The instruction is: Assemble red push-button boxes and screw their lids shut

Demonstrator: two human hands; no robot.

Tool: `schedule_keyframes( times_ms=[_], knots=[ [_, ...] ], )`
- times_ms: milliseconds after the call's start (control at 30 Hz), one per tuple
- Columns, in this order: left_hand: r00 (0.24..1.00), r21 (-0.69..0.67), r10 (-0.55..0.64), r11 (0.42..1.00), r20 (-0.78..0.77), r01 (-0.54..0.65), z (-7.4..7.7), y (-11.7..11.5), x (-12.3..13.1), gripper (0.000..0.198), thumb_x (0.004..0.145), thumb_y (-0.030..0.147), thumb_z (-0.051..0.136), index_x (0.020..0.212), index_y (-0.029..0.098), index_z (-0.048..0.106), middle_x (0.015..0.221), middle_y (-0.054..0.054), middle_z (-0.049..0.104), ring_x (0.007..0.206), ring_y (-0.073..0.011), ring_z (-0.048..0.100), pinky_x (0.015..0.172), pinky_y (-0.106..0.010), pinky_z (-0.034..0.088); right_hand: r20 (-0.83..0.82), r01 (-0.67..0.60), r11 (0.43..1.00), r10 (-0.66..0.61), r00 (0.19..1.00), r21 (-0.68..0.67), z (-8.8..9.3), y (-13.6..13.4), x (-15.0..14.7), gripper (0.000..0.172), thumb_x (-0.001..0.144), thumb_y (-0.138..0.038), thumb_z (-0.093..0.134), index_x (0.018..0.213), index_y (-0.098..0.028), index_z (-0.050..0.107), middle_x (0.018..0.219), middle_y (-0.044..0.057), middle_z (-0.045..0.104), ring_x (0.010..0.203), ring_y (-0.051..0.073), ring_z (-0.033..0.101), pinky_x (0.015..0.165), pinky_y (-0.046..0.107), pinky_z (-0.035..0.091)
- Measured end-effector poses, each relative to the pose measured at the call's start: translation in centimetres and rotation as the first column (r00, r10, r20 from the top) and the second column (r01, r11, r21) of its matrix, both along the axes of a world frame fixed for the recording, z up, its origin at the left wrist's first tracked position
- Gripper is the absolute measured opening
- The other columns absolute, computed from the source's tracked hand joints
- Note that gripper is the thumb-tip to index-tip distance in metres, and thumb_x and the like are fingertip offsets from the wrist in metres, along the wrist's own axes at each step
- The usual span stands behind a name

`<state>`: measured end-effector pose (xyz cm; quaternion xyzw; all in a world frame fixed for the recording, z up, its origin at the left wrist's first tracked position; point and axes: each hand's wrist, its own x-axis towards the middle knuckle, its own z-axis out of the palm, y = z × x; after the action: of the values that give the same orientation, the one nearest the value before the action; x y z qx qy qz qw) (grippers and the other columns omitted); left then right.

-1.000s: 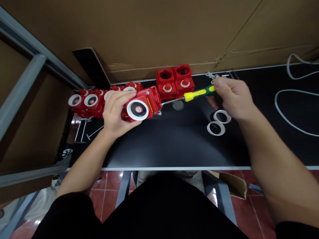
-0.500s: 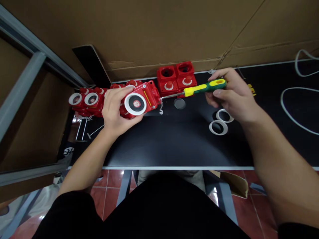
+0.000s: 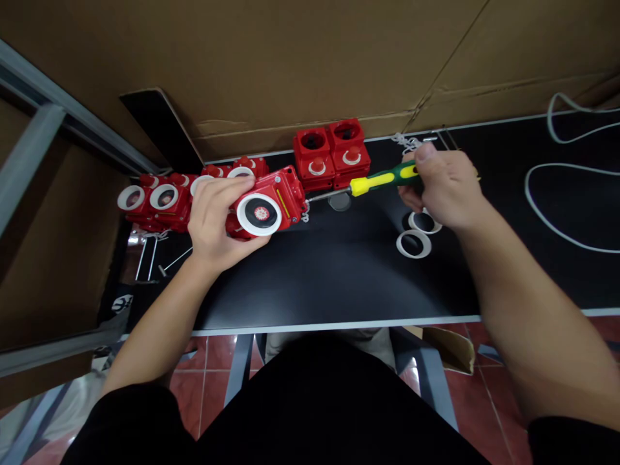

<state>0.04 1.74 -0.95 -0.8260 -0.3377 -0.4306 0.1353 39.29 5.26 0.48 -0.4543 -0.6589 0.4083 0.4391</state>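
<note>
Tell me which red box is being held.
The red box under the left hand, its white-ringed black face turned toward the camera, with the screwdriver in the right hand at its side. The other boxes stand along the cardboard.

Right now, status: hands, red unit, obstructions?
Left hand grips red unit. Right hand holds screwdriver, tip at its side. White rings lie close by.

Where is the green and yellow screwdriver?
In the head view, the screwdriver is right of centre, gripped by the right hand, its tip at the red box under the left hand.
</note>
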Motion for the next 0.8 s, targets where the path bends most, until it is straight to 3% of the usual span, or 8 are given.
schedule_keyframes(
  times_ms=[133, 200, 300, 433, 567, 800],
  knots=[
    [1.000, 0.013, 0.026, 1.000, -0.008, -0.026, -0.32, 0.24, -0.14, 0.081, 0.087, 0.062, 0.094, 0.153, 0.032, 0.058, 0.137, -0.006, 0.081, 0.116, -0.0347, 0.080, 0.094, -0.060, 0.066, -0.127, -0.099, 0.994, 0.093, 0.987, -0.042, 0.04, -0.32, -0.74, 0.064, 0.096, -0.089, 0.067, 0.093, -0.024, 0.068, 0.057, -0.002, 0.048, 0.043, 0.013, 0.043, 0.040, 0.032, 0.027],
    [0.998, -0.062, 0.070, 0.996, -0.008, -0.070, -0.32, -0.01, -0.15, 0.080, 0.087, 0.059, 0.094, 0.152, 0.032, 0.058, 0.140, -0.008, 0.080, 0.122, -0.0380, 0.079, 0.101, -0.063, 0.063, -0.190, -0.133, 0.989, 0.118, 0.975, -0.068, 0.10, -0.34, -0.95, 0.058, 0.090, -0.081, 0.080, 0.104, -0.026, 0.067, 0.067, -0.003, 0.049, 0.047, 0.013, 0.043, 0.040, 0.030, 0.023],
    [0.995, -0.169, 0.097, 0.981, 0.001, -0.096, -0.12, -0.46, -0.13, 0.082, 0.086, 0.060, 0.095, 0.153, 0.034, 0.055, 0.145, -0.010, 0.077, 0.131, -0.0405, 0.076, 0.111, -0.067, 0.058, -0.242, -0.201, 0.978, 0.182, 0.953, -0.055, 0.04, -0.13, -0.75, 0.056, 0.083, -0.065, 0.093, 0.109, -0.027, 0.060, 0.073, -0.005, 0.048, 0.048, 0.011, 0.042, 0.042, 0.029, 0.025],
    [0.996, -0.109, 0.090, 0.990, -0.008, -0.091, 0.13, -0.39, -0.11, 0.074, 0.095, 0.059, 0.089, 0.155, 0.034, 0.054, 0.146, -0.006, 0.077, 0.128, -0.0353, 0.076, 0.105, -0.064, 0.062, -0.241, -0.201, 0.978, 0.183, 0.953, -0.050, 0.02, 0.17, -0.30, 0.046, 0.084, -0.047, 0.087, 0.111, -0.027, 0.056, 0.073, -0.005, 0.058, 0.050, 0.011, 0.047, 0.047, 0.029, 0.032],
    [1.000, 0.000, 0.023, 1.000, 0.011, -0.023, 0.05, 0.09, -0.15, 0.081, 0.090, 0.065, 0.092, 0.155, 0.032, 0.056, 0.141, -0.006, 0.079, 0.119, -0.0330, 0.078, 0.096, -0.061, 0.066, -0.237, -0.127, 0.990, 0.111, 0.965, -0.053, 0.29, 0.03, -0.46, 0.049, 0.083, -0.054, 0.091, 0.110, -0.026, 0.061, 0.076, -0.002, 0.066, 0.051, 0.012, 0.052, 0.046, 0.031, 0.034],
    [0.999, -0.067, 0.036, 0.997, 0.004, -0.036, 0.30, -0.42, 0.17, 0.078, 0.091, 0.063, 0.092, 0.154, 0.035, 0.055, 0.140, -0.006, 0.079, 0.121, -0.0355, 0.079, 0.099, -0.066, 0.064, -0.217, -0.055, 0.998, 0.056, 0.975, 0.011, 0.78, -0.15, -0.90, 0.060, 0.083, -0.075, 0.091, 0.101, -0.025, 0.063, 0.061, -0.004, 0.059, 0.046, 0.011, 0.047, 0.040, 0.028, 0.029]
  ],
)
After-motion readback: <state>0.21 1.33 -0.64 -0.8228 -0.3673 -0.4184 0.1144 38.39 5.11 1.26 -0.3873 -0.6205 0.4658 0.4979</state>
